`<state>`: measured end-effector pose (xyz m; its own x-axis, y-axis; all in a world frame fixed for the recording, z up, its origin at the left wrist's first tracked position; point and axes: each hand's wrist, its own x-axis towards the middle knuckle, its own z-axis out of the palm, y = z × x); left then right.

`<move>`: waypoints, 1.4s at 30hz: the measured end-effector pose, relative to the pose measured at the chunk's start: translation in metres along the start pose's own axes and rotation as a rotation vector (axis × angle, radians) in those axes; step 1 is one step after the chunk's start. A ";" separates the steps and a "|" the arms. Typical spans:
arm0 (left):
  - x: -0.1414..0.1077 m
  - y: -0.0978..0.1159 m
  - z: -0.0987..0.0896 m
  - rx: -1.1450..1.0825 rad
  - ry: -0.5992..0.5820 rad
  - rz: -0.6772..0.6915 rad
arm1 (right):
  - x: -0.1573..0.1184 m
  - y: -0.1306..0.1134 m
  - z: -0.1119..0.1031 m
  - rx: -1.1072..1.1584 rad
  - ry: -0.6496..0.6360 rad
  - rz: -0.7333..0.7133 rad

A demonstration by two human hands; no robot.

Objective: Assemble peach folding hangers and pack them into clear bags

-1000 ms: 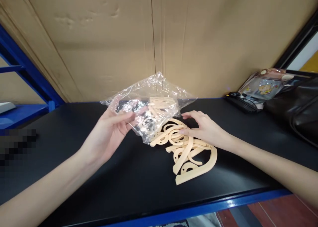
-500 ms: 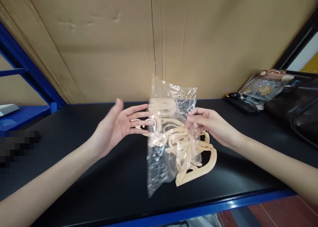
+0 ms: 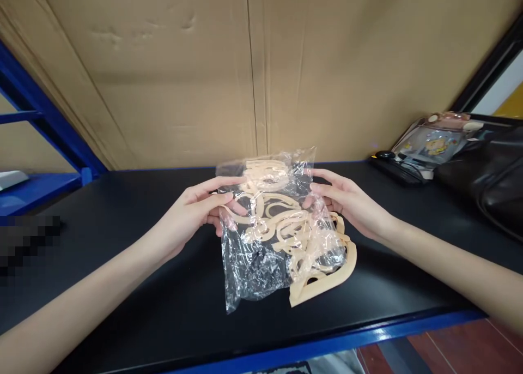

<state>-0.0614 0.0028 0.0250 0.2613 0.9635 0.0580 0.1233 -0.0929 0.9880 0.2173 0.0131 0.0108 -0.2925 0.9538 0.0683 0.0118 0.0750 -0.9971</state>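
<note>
Clear plastic bag [image 3: 255,270] now gripped from both sides: left fingers [image 3: 218,200], spread open moments ago, have closed on its edge; right fingers [image 3: 324,191] pinch the opposite side. Pale curved pieces [image 3: 345,270] lie on the table [image 3: 175,314], between and below the fingers. Glare obscures the bag's opening; some fingertips hidden.

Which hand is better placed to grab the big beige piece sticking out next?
Probably right: the right hand pinches the bag closer to the beige piece; the left hand pinches its left edge.
</note>
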 end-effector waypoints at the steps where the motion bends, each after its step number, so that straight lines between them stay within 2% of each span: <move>1: 0.000 0.000 -0.001 -0.018 -0.011 -0.008 | 0.001 0.000 0.000 0.006 -0.021 -0.013; 4: 0.002 0.001 -0.003 -0.084 -0.059 -0.041 | 0.001 0.001 -0.001 0.030 -0.071 -0.076; 7: 0.005 0.000 -0.006 -0.152 -0.088 -0.047 | 0.001 0.001 -0.003 0.049 -0.052 -0.134; 11: 0.006 -0.001 -0.005 -0.123 -0.154 -0.044 | 0.002 -0.001 -0.009 -0.061 -0.038 -0.212; 15: 0.005 -0.002 0.004 0.130 -0.037 0.020 | 0.004 0.002 -0.011 -0.241 -0.071 -0.212; 19: 0.007 -0.006 0.008 0.180 -0.001 0.127 | 0.013 0.007 -0.008 -0.234 -0.102 -0.188; 21: 0.009 -0.009 0.007 0.229 0.026 0.190 | 0.021 0.006 -0.015 -0.252 -0.095 -0.213; 22: 0.009 -0.011 0.006 0.281 0.043 0.234 | 0.026 0.004 -0.023 -0.280 -0.063 -0.241; 24: 0.007 -0.014 0.003 0.465 0.068 0.322 | 0.036 0.001 -0.049 -0.409 0.080 -0.304; 26: 0.004 -0.017 0.001 0.708 0.057 0.375 | 0.043 -0.002 -0.086 -0.712 0.352 -0.346; 28: 0.001 -0.021 0.002 0.891 -0.003 0.362 | 0.045 -0.002 -0.124 -1.213 0.613 -0.180; 30: -0.001 -0.024 0.005 0.979 -0.087 0.307 | 0.041 -0.002 -0.152 -1.338 0.708 -0.107; 32: -0.003 -0.025 0.009 1.045 -0.138 0.252 | 0.037 -0.002 -0.161 -1.412 0.767 -0.098; 35: -0.006 -0.023 0.014 1.167 -0.119 0.234 | 0.036 -0.007 -0.141 -1.513 0.784 -0.177; 38: -0.014 -0.017 0.023 1.251 -0.052 0.275 | 0.048 -0.010 -0.097 -1.556 0.664 -0.267; 40: -0.023 -0.013 0.035 1.273 -0.049 0.347 | 0.059 -0.008 -0.066 -1.483 0.466 -0.261; 42: -0.033 -0.009 0.050 1.243 -0.168 0.461 | 0.072 -0.004 -0.039 -1.327 0.218 -0.139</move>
<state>-0.0235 -0.0405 0.0071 0.6175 0.7485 0.2418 0.7534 -0.6512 0.0918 0.2337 0.0925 0.0206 -0.2121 0.9324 0.2927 0.9383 0.2780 -0.2057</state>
